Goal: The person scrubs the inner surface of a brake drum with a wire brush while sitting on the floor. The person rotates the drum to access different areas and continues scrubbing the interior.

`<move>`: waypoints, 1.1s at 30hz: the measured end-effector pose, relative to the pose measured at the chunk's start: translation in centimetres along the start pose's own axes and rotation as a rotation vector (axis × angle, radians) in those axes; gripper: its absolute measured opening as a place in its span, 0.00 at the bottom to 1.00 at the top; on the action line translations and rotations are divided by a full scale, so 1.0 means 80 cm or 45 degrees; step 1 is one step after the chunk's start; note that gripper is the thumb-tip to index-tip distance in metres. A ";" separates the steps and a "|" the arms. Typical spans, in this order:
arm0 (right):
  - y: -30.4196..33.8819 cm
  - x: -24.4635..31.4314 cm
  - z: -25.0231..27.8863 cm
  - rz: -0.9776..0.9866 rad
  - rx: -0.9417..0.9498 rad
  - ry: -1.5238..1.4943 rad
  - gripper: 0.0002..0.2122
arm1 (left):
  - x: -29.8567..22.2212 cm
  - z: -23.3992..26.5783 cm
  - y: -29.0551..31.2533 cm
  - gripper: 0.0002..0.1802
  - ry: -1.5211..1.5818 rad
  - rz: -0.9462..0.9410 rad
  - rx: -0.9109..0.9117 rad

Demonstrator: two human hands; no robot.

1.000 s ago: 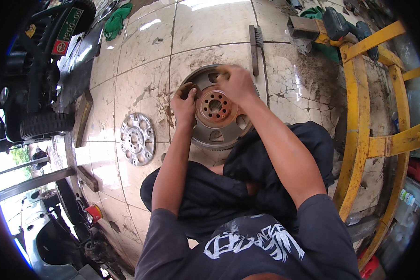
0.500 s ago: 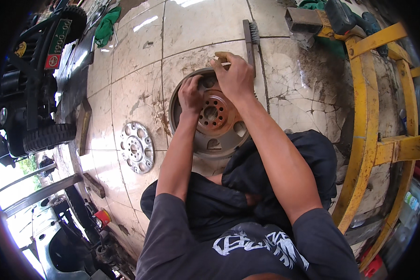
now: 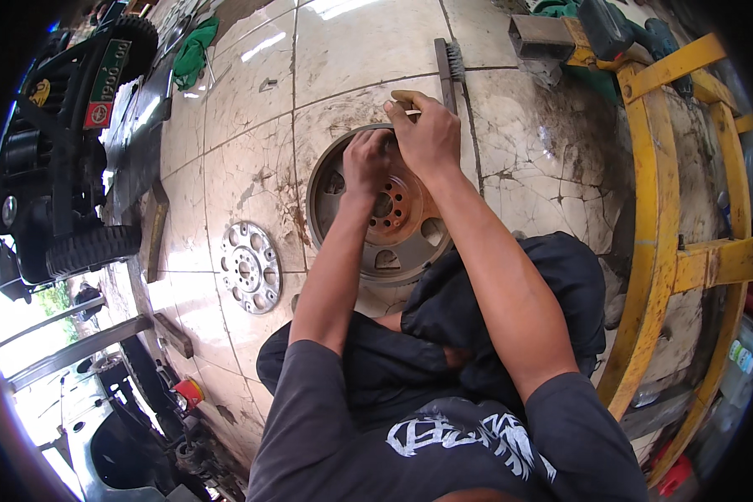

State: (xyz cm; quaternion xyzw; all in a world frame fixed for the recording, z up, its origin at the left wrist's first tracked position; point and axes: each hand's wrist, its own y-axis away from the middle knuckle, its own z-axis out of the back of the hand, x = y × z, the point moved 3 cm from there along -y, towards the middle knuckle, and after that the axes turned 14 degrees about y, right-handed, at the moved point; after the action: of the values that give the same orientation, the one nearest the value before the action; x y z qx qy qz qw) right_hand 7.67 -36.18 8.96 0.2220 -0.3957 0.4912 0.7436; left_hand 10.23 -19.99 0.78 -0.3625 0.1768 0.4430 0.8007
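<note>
A large round flywheel [image 3: 410,202], grey with a rusty brown hub and several openings, lies on the floor tiles in front of my legs. My left hand [image 3: 368,161] is over its upper face, fingers bent and pressed together; anything under the fingertips is hidden. Close beside it, my right hand [image 3: 429,134] is at the far right rim, its fingers curled and the thumb near the forefinger. Whether it pinches something small, I cannot make out. A thinner silver plate [image 3: 263,266] with holes lies flat to the left of the flywheel.
Beyond my right hand lies a wire brush [image 3: 446,71]. A yellow steel frame [image 3: 657,209] stands on the right, with a cordless power tool [image 3: 611,32] on top. At far left is a black vehicle [image 3: 46,159]; a green cloth [image 3: 194,52] lies near it.
My left hand has slid right across the flywheel, closer to my right hand, uncovering its left side. My right hand stays at nearly the same place on the rim.
</note>
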 end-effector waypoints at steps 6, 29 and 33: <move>-0.006 -0.005 0.006 -0.018 -0.024 0.039 0.17 | 0.016 0.016 0.003 0.14 -0.009 -0.130 0.347; -0.009 -0.001 0.005 -0.043 0.020 0.021 0.17 | -0.003 0.060 0.081 0.11 -0.142 0.241 -0.068; -0.005 -0.014 0.001 -0.071 0.072 0.137 0.17 | 0.009 0.057 0.087 0.10 -0.101 0.306 -0.172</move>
State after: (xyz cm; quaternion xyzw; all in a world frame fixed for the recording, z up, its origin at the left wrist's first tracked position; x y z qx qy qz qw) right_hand 7.81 -37.03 8.09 0.2270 -0.3348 0.4925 0.7706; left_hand 4.60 -13.84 0.46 -0.3740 0.1569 0.5605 0.7220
